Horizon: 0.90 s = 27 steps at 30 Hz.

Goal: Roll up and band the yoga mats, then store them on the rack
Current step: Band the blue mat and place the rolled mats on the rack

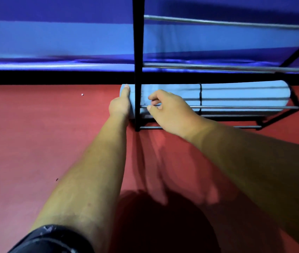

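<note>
A rolled light-blue yoga mat lies lengthwise on the lowest shelf of a black metal rack. A thin black band circles the roll near its middle. My left hand presses flat against the roll's left end, which sticks out past the rack's upright post. My right hand reaches just right of that post, fingers curled against the roll's front side by a shelf bar; whether it grips anything is unclear.
The rack's silver crossbars run to the right at upper levels. Red floor spreads in front and to the left. A blue padded wall with a black base strip stands behind the rack.
</note>
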Motion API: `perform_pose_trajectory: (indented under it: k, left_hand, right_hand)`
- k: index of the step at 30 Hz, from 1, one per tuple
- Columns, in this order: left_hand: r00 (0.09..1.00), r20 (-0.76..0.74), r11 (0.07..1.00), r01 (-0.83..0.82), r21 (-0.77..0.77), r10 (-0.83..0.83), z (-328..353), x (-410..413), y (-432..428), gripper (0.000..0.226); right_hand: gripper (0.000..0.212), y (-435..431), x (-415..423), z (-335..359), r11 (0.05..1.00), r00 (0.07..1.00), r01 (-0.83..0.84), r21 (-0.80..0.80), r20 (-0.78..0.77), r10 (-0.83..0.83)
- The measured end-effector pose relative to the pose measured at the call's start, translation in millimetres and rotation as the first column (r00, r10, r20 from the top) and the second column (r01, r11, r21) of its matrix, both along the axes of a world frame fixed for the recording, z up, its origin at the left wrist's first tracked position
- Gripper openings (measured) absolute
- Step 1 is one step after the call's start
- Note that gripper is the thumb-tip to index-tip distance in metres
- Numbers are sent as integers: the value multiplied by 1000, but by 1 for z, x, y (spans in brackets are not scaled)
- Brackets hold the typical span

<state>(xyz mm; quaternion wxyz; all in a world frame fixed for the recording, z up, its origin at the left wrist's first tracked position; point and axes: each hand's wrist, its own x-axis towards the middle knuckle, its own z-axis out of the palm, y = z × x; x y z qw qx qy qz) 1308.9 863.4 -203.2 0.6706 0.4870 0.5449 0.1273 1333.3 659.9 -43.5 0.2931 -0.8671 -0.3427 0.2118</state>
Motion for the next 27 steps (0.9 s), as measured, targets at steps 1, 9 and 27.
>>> perform_pose_trajectory:
  k: [1, 9, 27]
  left_hand:
    - [1000, -15, 1000, -11, -1, 11, -4, 1, 2, 92]
    - [977, -48, 975, -203, 86, 208, 43, -16, -55, 89]
    - [504, -636, -178, 685, 707, -585, 140, 93, -235, 44]
  right_hand:
    - [24, -12, 9, 2, 997, 998, 54, -56, -26, -56]
    - [17, -136, 123, 42, 778, 744, 576, -251, -235, -626]
    - [55, -251, 188, -104, 349, 101, 937, -28, -933, -345]
